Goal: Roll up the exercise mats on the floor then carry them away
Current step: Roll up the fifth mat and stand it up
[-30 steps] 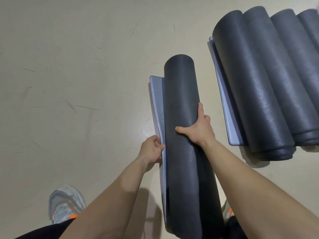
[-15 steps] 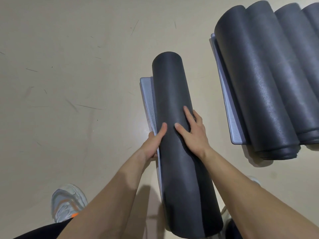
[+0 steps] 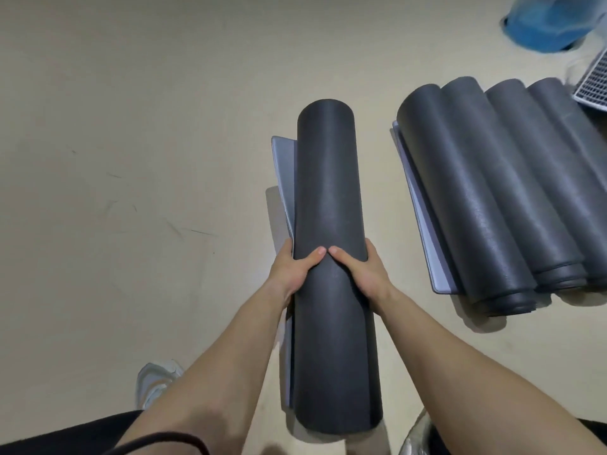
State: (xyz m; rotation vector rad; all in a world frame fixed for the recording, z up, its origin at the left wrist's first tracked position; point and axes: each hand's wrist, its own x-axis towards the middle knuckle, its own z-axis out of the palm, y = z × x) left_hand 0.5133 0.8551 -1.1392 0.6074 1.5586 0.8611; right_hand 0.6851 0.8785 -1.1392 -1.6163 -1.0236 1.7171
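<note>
A dark grey rolled mat (image 3: 328, 178) lies lengthwise in front of me, raised off the beige floor, with its loose lilac-grey flap (image 3: 283, 165) sticking out on the left side. My left hand (image 3: 295, 270) grips the roll from the left, my right hand (image 3: 358, 274) from the right, and the two thumbs meet on top near the middle. Several more rolled dark mats (image 3: 499, 198) lie side by side on the floor to the right.
A blue bag-like object (image 3: 545, 21) sits at the top right, beside a white grid panel (image 3: 594, 83). My white shoe (image 3: 154, 382) is at the lower left. Bare scuffed floor stretches left and ahead.
Both hands moved from the roll's top and flap to clasp it from either side, thumbs together. The roll lifted and straightened, and the view tilted up, showing the blue object.
</note>
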